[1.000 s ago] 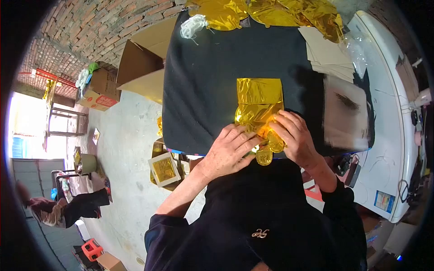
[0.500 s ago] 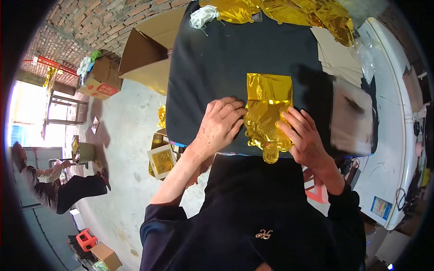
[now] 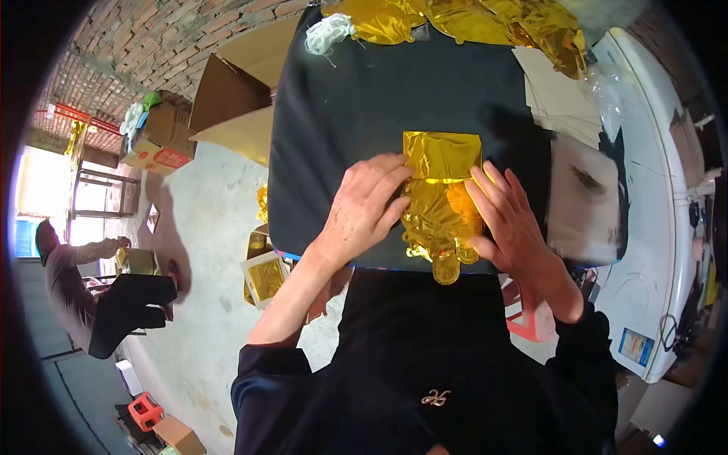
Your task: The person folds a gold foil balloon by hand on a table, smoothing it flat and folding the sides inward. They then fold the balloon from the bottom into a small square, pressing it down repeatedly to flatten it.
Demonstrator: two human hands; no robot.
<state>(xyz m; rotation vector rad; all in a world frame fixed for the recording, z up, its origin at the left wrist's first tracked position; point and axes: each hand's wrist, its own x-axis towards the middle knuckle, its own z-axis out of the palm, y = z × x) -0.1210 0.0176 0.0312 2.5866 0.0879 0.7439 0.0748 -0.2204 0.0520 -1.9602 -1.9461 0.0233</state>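
The gold foil piece (image 3: 436, 205) is lying on the black cloth (image 3: 356, 98) at its near edge, shining brightly. Its far part is forming a fairly smooth, square-cornered panel (image 3: 447, 155), with a crease running across below it. The nearer part is wrinkling and glinting orange in places, and a rounded tab (image 3: 446, 268) is sticking out past the cloth's edge

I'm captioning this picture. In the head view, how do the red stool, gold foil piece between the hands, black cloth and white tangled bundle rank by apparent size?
1. Black cloth
2. Gold foil piece
3. White tangled bundle and red stool: too alike to rank; the stool is farther away.
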